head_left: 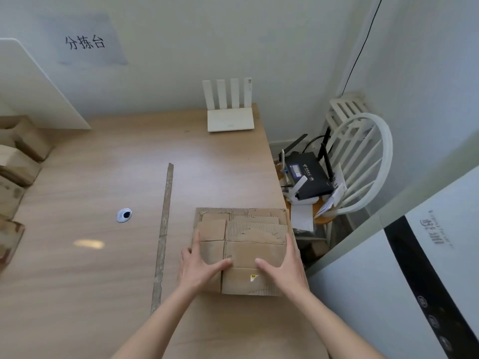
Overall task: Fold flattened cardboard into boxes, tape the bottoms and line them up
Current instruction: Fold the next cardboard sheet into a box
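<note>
Brown corrugated cardboard, a flattened box (243, 251), lies at the near right of the wooden table (103, 182), its right edge close to the table's edge. Both hands rest on its near half. The left hand (199, 265) lies with straight fingers at the sheet's left edge, thumb reaching in over the top face. The right hand (282, 268) mirrors it, fingers extended along the right edge and thumb laid flat inward; neither hand curls round or pinches anything.

The step in hand looks like taking up this sheet to open it into a box. To do that well, the fingers should probably slip under the two side edges and lift it, then press opposite creases toward each other so the tube squares up evenly. The torn outer paper, with ribbing showing on the far flaps, suggests a worn sheet that may buckle off its creases, so gentle, even pressure seems wise.

A long cardboard strip (163, 231) lies just left of the sheet. Folded boxes (18, 167) stand at the far left edge, presumably the row to join. A white router (229, 112) stands at the far side.
</note>
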### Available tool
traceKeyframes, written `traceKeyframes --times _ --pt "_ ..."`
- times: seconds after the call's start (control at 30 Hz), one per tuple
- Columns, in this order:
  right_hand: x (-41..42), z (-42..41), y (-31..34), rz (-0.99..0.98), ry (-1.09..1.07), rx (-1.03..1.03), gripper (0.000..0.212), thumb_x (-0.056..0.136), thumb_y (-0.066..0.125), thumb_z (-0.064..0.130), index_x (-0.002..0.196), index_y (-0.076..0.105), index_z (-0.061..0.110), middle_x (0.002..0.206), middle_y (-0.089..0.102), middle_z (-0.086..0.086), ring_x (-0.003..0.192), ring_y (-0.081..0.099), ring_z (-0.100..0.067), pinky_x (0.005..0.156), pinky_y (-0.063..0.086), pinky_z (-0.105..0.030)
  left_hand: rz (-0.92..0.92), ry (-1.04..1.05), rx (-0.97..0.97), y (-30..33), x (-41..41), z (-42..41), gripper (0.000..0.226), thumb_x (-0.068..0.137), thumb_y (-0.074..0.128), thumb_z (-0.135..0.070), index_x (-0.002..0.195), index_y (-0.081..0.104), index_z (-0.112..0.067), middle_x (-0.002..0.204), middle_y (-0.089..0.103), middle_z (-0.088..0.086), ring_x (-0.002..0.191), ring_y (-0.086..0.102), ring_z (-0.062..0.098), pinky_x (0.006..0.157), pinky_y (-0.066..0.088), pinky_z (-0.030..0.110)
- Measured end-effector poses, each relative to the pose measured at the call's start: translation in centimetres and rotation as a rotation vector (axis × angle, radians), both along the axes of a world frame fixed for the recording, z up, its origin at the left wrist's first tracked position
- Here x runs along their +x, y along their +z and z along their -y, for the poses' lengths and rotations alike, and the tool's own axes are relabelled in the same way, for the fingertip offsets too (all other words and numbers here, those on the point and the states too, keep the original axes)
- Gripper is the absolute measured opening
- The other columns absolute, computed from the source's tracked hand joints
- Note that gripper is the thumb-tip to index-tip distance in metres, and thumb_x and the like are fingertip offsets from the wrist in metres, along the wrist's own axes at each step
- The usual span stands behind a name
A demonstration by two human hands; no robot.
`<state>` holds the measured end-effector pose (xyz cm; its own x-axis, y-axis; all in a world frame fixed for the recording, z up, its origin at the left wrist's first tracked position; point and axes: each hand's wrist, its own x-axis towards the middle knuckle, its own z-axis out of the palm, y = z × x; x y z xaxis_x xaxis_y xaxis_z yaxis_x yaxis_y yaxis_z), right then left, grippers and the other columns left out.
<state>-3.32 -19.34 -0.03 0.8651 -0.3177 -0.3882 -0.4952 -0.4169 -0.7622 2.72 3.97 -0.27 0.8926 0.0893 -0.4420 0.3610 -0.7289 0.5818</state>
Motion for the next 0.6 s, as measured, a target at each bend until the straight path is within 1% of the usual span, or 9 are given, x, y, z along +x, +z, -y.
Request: traceKeyframes --times 0.07,0.13,0.2,0.27,0.33,0.4,0.5,0.57,0.6 --pt "-0.5 0.0 1.2 0.051 0.008 0.039 0.127 0.07 0.087 0.059 0.163 0.002 0.039 0.168 0.02 0.009 0.153 0.027 -0.016 0.122 0.031 -0.043 0.058 -0.012 -0.142 1.9 -0.8 -0.7 0.135 0.048 0.085 -0.072 0.151 0.0 -0.058 0.15 0.032 0.011 0.139 0.04 0.03 0.11 0.037 0.048" --pt "-1.0 -0.1 2.9 0.091 -0.006 0.098 0.13 0.065 0.087 0.066 0.161 0.002 0.046 0.168 0.024 0.013 0.151 0.03 -0.015 0.122 0.033 -0.046 0.137 -0.051 -0.272 3.9 -1.6 -1.8 0.135 0.044 0.088 -0.07 0.147 0.002 -0.065 0.152 0.035 0.004 0.139 0.04 0.026 0.114 0.036 0.05" --pt "-1.6 0.1 4.3 0.137 0.001 0.148 0.13 0.059 0.086 0.076 0.157 0.002 0.057 0.165 0.029 0.015 0.149 0.034 -0.015 0.119 0.037 -0.053 0.203 -0.127 -0.334 5.8 -2.7 -3.1 0.138 0.044 0.094 -0.061 0.147 0.002 -0.067 0.15 0.04 -0.005 0.135 0.044 0.02 0.111 0.041 0.05" --pt "-2.9 0.1 6.1 0.16 0.017 0.209 0.126 0.058 0.088 0.074 0.152 0.005 0.065 0.157 0.039 0.015 0.142 0.043 -0.016 0.115 0.043 -0.054 0.245 -0.216 -0.357 7.3 -4.6 -4.4 0.141 0.045 0.098 -0.049 0.149 0.004 -0.063 0.144 0.042 -0.009 0.131 0.046 0.013 0.108 0.045 0.044" --pt "-4.9 -0.3 7.6 0.19 0.059 0.222 0.117 0.062 0.09 0.066 0.149 0.012 0.069 0.145 0.047 0.019 0.128 0.053 -0.011 0.108 0.052 -0.047 0.295 -0.306 -0.341 8.0 -7.2 -5.6 0.142 0.046 0.098 -0.043 0.151 0.005 -0.06 0.14 0.039 -0.012 0.131 0.043 0.007 0.106 0.044 0.035" --pt "-7.7 -0.8 8.2 0.187 0.124 0.187 0.108 0.065 0.09 0.061 0.146 0.02 0.069 0.137 0.05 0.023 0.116 0.06 -0.007 0.1 0.057 -0.039 0.343 -0.367 -0.289 7.6 -10.1 -6.9 0.14 0.046 0.096 -0.043 0.151 0.005 -0.06 0.14 0.035 -0.015 0.13 0.041 0.002 0.102 0.043 0.029" --pt "-12.7 -2.2 7.4 0.154 0.116 0.181 0.09 0.064 0.086 0.07 0.139 0.035 0.062 0.134 0.055 0.017 0.112 0.066 -0.015 0.093 0.061 -0.039 0.399 -0.399 -0.229 5.6 -14.4 -9.1 0.137 0.045 0.093 -0.047 0.15 0.007 -0.061 0.143 0.031 -0.015 0.129 0.04 -0.001 0.093 0.048 0.027" --pt "-15.7 -3.8 6.4 0.091 0.057 0.229 0.071 0.072 0.075 0.076 0.13 0.04 0.058 0.131 0.058 0.01 0.111 0.066 -0.016 0.087 0.063 -0.038 0.391 -0.446 -0.205 3.8 -17.2 -10.3 0.133 0.048 0.092 -0.047 0.149 0.008 -0.063 0.147 0.028 -0.01 0.137 0.036 0.005 0.096 0.046 0.026" --pt "-17.0 -4.8 5.8 0.067 0.018 0.23 0.06 0.077 0.071 0.074 0.126 0.04 0.056 0.126 0.058 0.007 0.108 0.065 -0.016 0.086 0.063 -0.041 0.384 -0.476 -0.188 3.1 -18.7 -10.9 0.131 0.051 0.092 -0.046 0.149 0.007 -0.063 0.15 0.025 -0.008 0.143 0.031 0.008 0.099 0.043 0.026"
